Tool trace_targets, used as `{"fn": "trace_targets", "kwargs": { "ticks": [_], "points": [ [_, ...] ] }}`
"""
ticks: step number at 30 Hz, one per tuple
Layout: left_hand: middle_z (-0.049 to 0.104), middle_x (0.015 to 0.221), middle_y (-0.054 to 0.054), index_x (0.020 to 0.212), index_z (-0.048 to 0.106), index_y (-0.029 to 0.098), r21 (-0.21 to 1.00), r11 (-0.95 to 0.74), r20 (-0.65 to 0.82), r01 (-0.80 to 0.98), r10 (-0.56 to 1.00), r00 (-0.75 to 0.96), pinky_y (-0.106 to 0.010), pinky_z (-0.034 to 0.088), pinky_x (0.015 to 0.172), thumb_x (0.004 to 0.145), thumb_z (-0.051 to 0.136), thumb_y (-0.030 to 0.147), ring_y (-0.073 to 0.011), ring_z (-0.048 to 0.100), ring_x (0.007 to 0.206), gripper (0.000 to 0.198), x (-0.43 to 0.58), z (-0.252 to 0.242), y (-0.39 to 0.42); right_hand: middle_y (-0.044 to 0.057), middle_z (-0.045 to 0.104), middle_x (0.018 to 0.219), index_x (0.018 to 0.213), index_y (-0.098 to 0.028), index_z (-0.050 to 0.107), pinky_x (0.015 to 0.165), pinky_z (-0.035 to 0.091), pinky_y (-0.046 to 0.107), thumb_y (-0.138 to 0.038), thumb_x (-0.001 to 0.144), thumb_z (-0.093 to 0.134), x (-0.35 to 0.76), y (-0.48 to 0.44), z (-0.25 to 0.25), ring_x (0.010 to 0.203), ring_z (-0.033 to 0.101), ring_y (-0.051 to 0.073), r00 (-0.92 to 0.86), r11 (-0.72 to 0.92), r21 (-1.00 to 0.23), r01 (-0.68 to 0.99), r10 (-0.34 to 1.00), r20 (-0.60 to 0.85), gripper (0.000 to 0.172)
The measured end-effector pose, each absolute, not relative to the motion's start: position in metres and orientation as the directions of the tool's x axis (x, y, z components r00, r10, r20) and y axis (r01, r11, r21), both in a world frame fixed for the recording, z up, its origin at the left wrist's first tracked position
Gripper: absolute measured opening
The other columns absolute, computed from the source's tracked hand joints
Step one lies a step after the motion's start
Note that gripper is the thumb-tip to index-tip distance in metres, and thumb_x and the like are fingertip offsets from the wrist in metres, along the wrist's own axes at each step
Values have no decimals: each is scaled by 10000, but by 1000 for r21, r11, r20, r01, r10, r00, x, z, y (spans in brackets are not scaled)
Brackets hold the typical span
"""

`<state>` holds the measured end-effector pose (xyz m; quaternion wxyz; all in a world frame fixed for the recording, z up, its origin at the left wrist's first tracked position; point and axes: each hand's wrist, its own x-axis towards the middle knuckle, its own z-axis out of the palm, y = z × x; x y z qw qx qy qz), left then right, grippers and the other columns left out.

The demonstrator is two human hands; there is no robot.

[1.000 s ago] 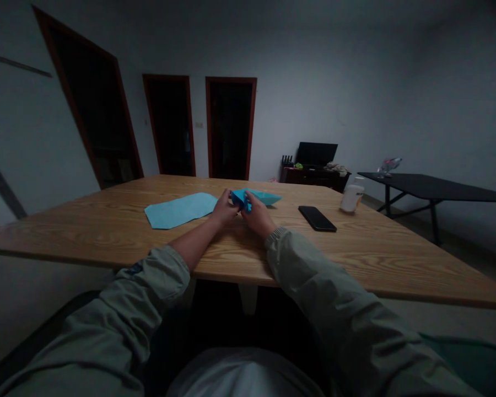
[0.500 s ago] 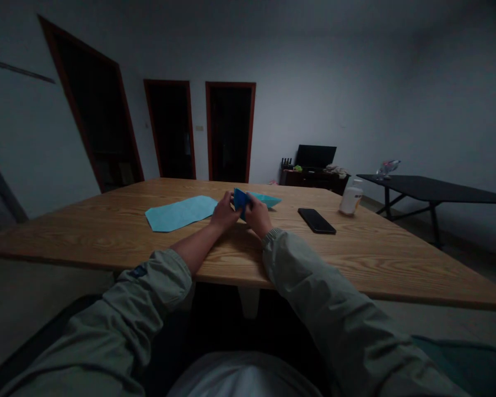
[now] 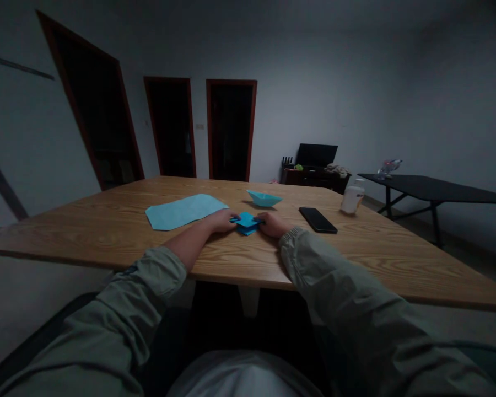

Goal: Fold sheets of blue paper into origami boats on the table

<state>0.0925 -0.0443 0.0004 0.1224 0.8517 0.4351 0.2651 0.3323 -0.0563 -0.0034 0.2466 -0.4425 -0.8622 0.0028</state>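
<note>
A small piece of folded blue paper [image 3: 247, 221] is held low over the tabletop, its layers partly apart at the near side. My left hand [image 3: 222, 220] is closed on its left corner. On the opposite corner, my right hand [image 3: 274, 224] pinches the paper between thumb and fingers. Just beyond it stands a light blue paper boat [image 3: 264, 198], touched by neither hand. A larger sheet of light blue paper [image 3: 182, 212] lies flat to the left, its right end close to my left hand.
The wooden table [image 3: 231, 256] spreads out in front of me. To the right lie a black phone [image 3: 317, 220] and, farther off, an upright white bottle [image 3: 352, 197]. A black table [image 3: 434, 186] is at the far right, and a dark screen [image 3: 316, 155] stands by the back wall.
The folded paper has come down from upright to nearly flat and slightly nearer me. My hands have moved apart to its two opposite corners, leaving the paper boat in full sight.
</note>
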Motion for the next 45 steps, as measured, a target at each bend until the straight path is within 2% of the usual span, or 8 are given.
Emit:
{"fn": "trace_targets", "kwargs": {
  "ticks": [10, 15, 20, 24, 30, 36, 41, 45],
  "points": [
    [719, 794, -18, 791, 762, 213, 556, -601, 239, 575, 778, 581, -243, 458, 698, 704, 680, 401, -181, 625, 747, 223, 84, 7, -55, 71, 711, 933, 913, -176, 753, 748, 437, 269, -312, 773, 637, 344, -69, 4, 818, 612, 190, -595, 694, -170, 700, 697, 400, 227],
    [686, 733, -18, 995, 722, 189, 569, -564, 319, 599, 822, 471, -237, 415, 585, 797, 585, 393, -152, 573, 615, 316, 92, 3, -48, 34, 620, 619, 707, -139, 672, 534, 322, 250, -460, 952, 378, 329, -68, 1, 542, 480, 123, -442, 553, -318, 770, 822, 360, 499],
    [706, 774, -59, 986, 710, 178, 523, -399, 285, 753, 915, 287, -242, 423, 573, 628, 746, 438, -197, 630, 674, 443, 99, -4, -39, 70, 680, 758, 831, -154, 677, 567, 348, 246, -396, 844, 587, 321, -61, -6, 655, 571, 159, -287, 394, -278, 876, 890, 355, 259],
    [713, 747, -52, 890, 717, 177, 605, -353, 183, 714, 934, 306, -244, 431, 545, 464, 836, 439, -205, 641, 642, 514, 101, -4, -34, 113, 709, 921, 1052, -146, 683, 635, 415, 263, -474, 798, 631, 320, -60, -5, 773, 629, 205, -294, 397, -289, 871, 894, 339, 418],
    [633, 579, 17, 718, 686, 190, 714, -321, 35, 622, 904, 426, -228, 361, 446, 443, 848, 380, -138, 547, 502, 371, 99, -5, -29, 59, 692, 771, 883, -149, 714, 650, 433, 258, -461, 730, 711, 323, -59, -4, 719, 611, 186, -379, 461, -429, 776, 886, 267, 347],
    [632, 693, 3, 811, 588, 174, 791, -415, 266, 450, 895, 358, -237, 446, 538, 526, 802, 241, -160, 593, 628, 362, 104, -5, -34, 29, 655, 860, 927, -145, 630, 675, 444, 270, -266, 769, 630, 314, -61, 1, 753, 570, 163, -379, 575, -526, 627, 815, 438, 199],
    [672, 953, -48, 962, 629, 210, 490, -695, 715, 526, 666, 213, -331, 480, 860, 710, 649, 159, -198, 612, 920, 258, 110, 20, -54, 94, 662, 1021, 943, -188, 646, 922, 398, 376, -165, 810, 571, 308, -79, 29, 1033, 536, 247, -342, 674, -216, 706, 592, 729, 154],
    [679, 1017, -57, 940, 673, 217, 405, -721, 687, 562, 646, 333, -336, 461, 916, 751, 616, 167, -217, 607, 996, 202, 112, 24, -58, 73, 684, 959, 966, -191, 660, 862, 419, 336, -205, 827, 573, 308, -85, 34, 929, 586, 221, -380, 655, -224, 722, 645, 663, 164]
  ]
}}
